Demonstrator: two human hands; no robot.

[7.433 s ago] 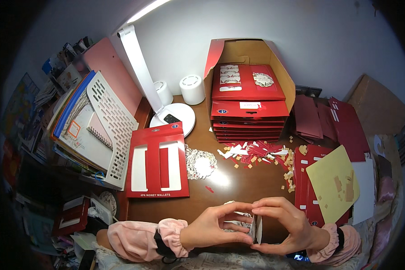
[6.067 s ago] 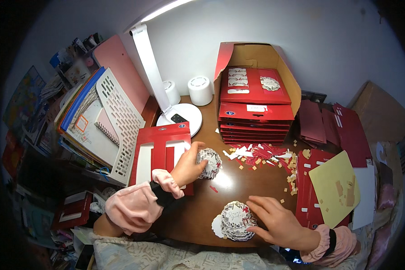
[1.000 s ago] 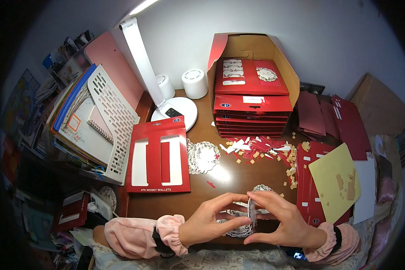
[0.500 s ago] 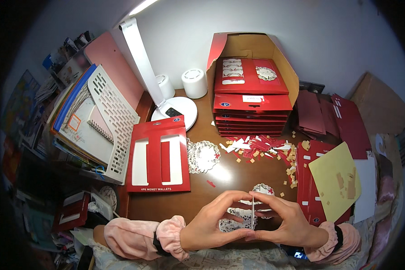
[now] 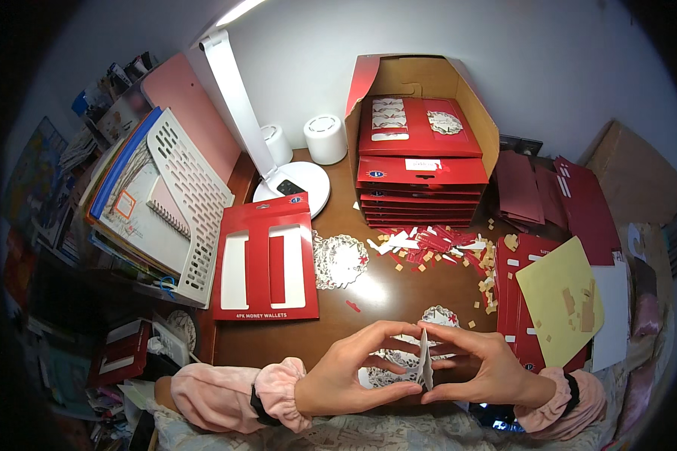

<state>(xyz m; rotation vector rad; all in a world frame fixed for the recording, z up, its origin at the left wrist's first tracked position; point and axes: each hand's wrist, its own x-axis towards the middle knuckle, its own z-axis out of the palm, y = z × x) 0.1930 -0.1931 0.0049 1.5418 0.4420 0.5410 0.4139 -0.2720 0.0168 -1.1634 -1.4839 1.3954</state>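
Note:
A thin white card (image 5: 426, 361), seen nearly edge-on, stands upright between my hands at the front of the desk. My left hand (image 5: 346, 376) pinches it from the left, with fingertips at its top edge and the thumb low down. From the right, my right hand (image 5: 500, 372) grips it with fingers at the top and thumb near the bottom. Behind and under the hands lie scalloped cut-out cards (image 5: 440, 314) with a black-and-white floral pattern and small red flowers; the hands partly hide them.
A red windowed packet (image 5: 265, 259) lies left, beside more scalloped cards (image 5: 340, 261). A carton (image 5: 485, 143) holding red packets stands at the back, with paper scraps (image 5: 436, 244) before it. A white lamp (image 5: 308, 180) stands back left; a yellow sheet (image 5: 553, 301) lies right.
The white card has turned or spread slightly and shows more of its surface, wider towards the bottom. My thumbs have moved a little apart; both hands still hold it.

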